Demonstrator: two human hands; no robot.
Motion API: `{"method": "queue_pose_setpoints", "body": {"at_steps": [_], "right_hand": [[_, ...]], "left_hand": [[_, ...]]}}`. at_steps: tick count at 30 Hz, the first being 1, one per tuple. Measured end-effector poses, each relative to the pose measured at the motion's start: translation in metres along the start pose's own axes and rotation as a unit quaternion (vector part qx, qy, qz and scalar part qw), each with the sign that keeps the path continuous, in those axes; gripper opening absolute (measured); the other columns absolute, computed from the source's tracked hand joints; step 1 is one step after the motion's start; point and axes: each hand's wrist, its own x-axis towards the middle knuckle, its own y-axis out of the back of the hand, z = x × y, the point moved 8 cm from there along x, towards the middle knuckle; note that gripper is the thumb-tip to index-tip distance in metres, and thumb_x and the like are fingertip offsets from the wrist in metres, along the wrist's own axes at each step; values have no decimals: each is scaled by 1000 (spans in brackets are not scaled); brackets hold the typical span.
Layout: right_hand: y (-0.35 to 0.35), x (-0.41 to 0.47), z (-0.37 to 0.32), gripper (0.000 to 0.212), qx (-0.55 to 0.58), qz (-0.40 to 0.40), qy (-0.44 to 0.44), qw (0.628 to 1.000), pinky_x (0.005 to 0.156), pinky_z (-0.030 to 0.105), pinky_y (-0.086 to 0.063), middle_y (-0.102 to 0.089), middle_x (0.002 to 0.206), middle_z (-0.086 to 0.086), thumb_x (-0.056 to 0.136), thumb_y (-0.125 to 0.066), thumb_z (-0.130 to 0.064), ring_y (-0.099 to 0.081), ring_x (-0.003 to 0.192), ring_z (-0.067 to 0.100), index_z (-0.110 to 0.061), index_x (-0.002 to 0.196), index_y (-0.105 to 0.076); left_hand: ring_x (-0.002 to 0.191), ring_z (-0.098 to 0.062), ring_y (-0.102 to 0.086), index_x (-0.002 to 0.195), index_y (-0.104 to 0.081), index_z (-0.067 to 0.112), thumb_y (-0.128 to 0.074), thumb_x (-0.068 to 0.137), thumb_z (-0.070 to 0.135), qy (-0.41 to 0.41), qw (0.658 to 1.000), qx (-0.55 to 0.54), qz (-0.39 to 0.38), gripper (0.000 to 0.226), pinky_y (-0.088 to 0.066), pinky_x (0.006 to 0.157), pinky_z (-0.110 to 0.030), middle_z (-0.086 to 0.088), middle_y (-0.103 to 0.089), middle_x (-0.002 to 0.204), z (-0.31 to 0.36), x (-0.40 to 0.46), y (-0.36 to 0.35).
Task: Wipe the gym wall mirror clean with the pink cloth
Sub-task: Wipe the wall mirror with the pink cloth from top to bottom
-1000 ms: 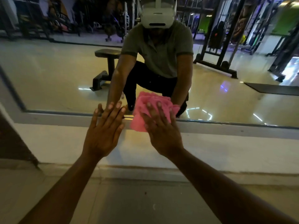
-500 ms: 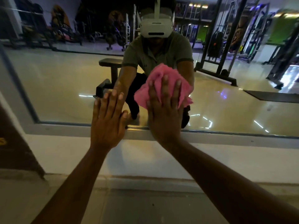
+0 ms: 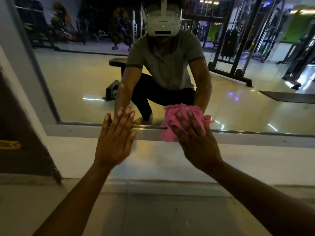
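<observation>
The right hand (image 3: 196,140) reaches forward on an outstretched arm, palm flat and fingers straight and slightly spread, pressing the crumpled pink cloth (image 3: 177,120) against the bottom edge of the large wall mirror (image 3: 76,79). The cloth lies bunched under the fingers, straddling the lower glass and the grey metal frame (image 3: 102,129) beneath it, with its folds showing above and to the left of the fingertips. The left hand (image 3: 115,140) is raised beside it, well apart from the cloth, holding nothing, fingers straight and close together, its palm laid across the same lower frame with the fingertips up on the glass. Both forearms extend from the lower corners over the pale tiled floor (image 3: 153,210).
</observation>
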Motion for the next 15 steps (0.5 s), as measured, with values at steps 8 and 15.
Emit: {"method": "queue_pose_setpoints", "body": {"at_steps": [8, 15], "right_hand": [[-34, 12, -55, 77, 13, -54, 30, 998, 134, 70, -10, -6, 184, 4, 110, -63, -23, 6, 171, 34, -31, 174, -21], [-63, 63, -118, 77, 19, -59, 23, 998, 132, 73, -2, 5, 185, 2, 110, -46, -27, 12, 169, 37, -36, 175, -5]], "left_hand": [[166, -35, -20, 171, -27, 8, -49, 112, 32, -24, 1000, 9, 6, 67, -17, 133, -61, -12, -18, 180, -19, -14, -10], [167, -34, -14, 172, -22, 8, -43, 113, 33, -13, 1000, -4, 16, 67, -14, 134, -59, -13, -16, 180, -44, -34, -7]]}}
